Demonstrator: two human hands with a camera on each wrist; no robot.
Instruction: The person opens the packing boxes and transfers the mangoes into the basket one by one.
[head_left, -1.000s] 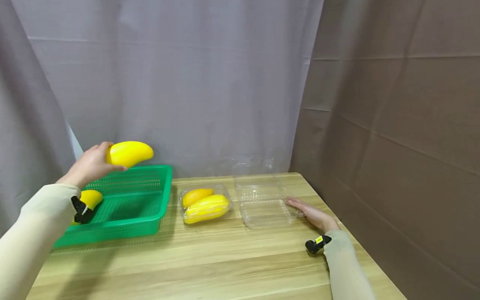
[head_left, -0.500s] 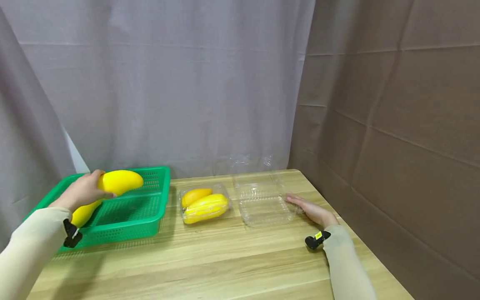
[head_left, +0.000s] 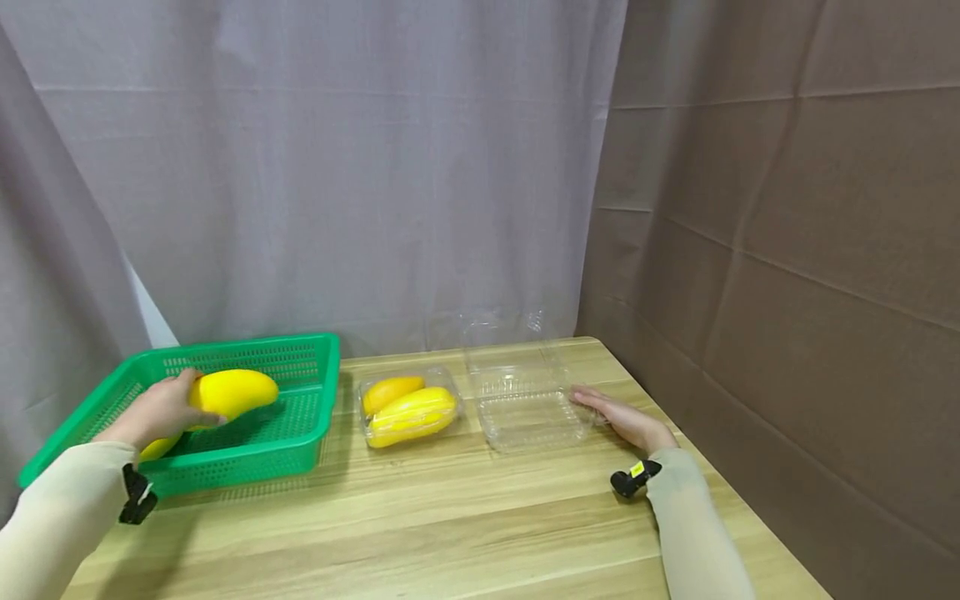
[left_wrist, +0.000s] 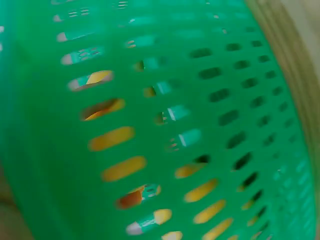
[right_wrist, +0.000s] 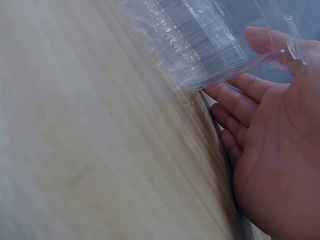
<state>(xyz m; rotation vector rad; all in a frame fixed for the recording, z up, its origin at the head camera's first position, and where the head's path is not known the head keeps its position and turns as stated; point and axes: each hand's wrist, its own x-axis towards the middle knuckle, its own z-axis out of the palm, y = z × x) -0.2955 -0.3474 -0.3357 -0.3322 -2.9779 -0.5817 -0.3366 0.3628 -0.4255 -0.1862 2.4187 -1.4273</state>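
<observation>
Currently, the left hand (head_left: 157,410) is clamped on a yellow mango (head_left: 236,392) inside the green basket (head_left: 247,461) at the counter's (head_left: 450,517) left side, another yellow fruit (head_left: 159,448) half hidden by the wrist. Between that basket and the open clear container (head_left: 532,423) near the far right corner stands a clear box (head_left: 441,379) with two yellow mangoes (head_left: 414,415). Fingers straight, thumb apart, the right hand (head_left: 618,418) touches the container's right side near the right edge; a grey curtain (head_left: 375,167) hangs behind.
</observation>
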